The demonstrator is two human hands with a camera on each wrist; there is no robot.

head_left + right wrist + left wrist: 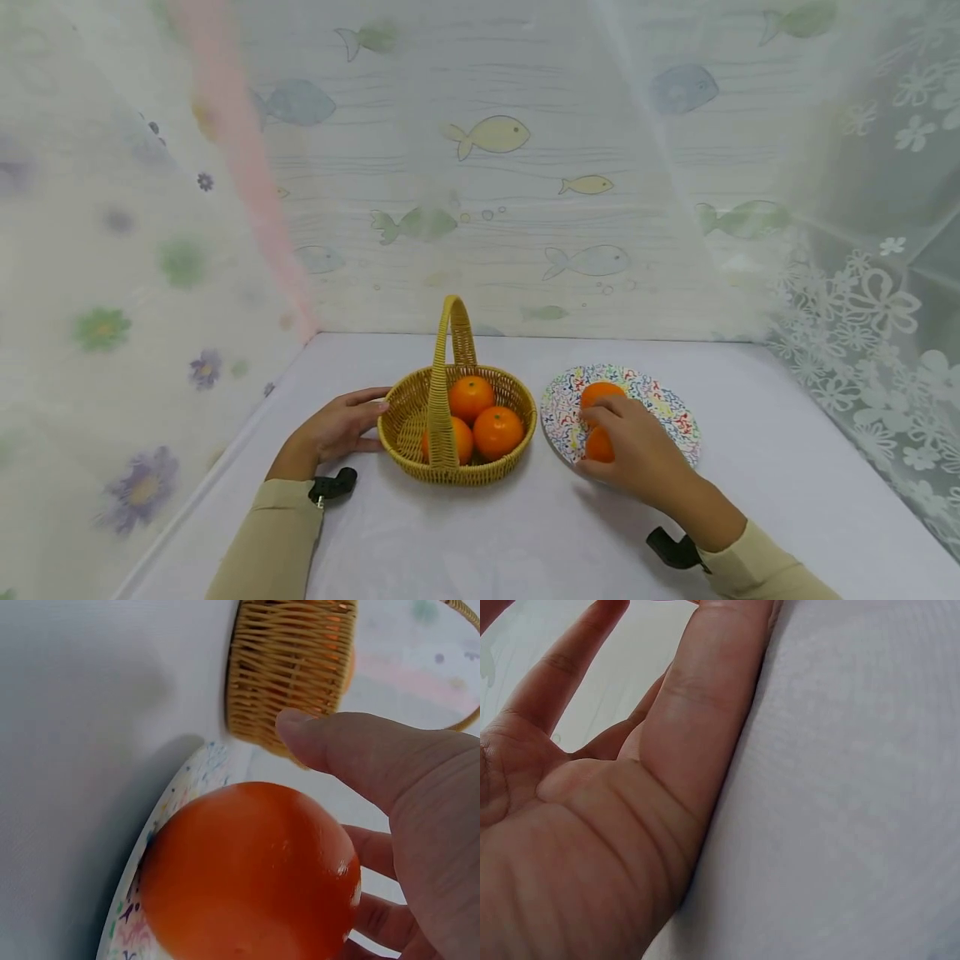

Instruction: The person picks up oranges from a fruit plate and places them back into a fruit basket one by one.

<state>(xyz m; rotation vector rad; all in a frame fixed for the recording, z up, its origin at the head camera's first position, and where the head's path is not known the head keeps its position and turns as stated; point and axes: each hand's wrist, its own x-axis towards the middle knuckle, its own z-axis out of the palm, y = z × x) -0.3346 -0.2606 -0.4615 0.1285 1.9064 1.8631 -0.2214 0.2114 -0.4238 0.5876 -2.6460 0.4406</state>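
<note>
A yellow wicker basket [457,473] with a tall arched handle holds three oranges [498,433]. At its left side is my left hand [341,429], fingertips right at the rim. In the left wrist view the edge of that hand [592,847] lies along the white cloth, fingers loosely extended. My right hand [637,446] reaches over a round, colourfully speckled plate [557,408] bearing two visible oranges [600,393]. Seen from the right wrist, its fingers are beside one large orange [251,877], while the thumb [337,742] stands apart from the fruit.
A white cloth [465,542] covers the table. Behind it hangs a pale curtain [480,208] printed with fish, with floral sheets on both sides. Black camera mounts [333,485] sit at both wrists. The basket handle [442,392] rises well above the rim.
</note>
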